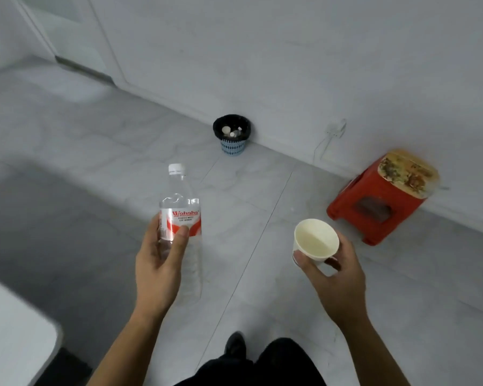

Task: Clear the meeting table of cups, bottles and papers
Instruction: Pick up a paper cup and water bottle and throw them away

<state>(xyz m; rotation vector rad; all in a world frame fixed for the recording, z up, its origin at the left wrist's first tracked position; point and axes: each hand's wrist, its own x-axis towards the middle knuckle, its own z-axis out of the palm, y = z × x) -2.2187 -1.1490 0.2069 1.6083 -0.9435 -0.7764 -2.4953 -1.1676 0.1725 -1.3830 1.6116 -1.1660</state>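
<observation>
My left hand (159, 263) grips a clear plastic water bottle (180, 201) with a white cap and a red-and-white label, held upright over the floor. My right hand (335, 277) holds a white paper cup (315, 239) by its side, mouth tilted towards me; it looks empty. Ahead, against the wall, stands a small blue waste bin (232, 135) with a black liner and some white rubbish inside.
A red plastic stool (379, 201) with a patterned top stands by the wall at the right. The corner of a white table (14, 330) shows at the lower left. A door (64, 32) is at the far left. Grey tiled floor lies between me and the bin.
</observation>
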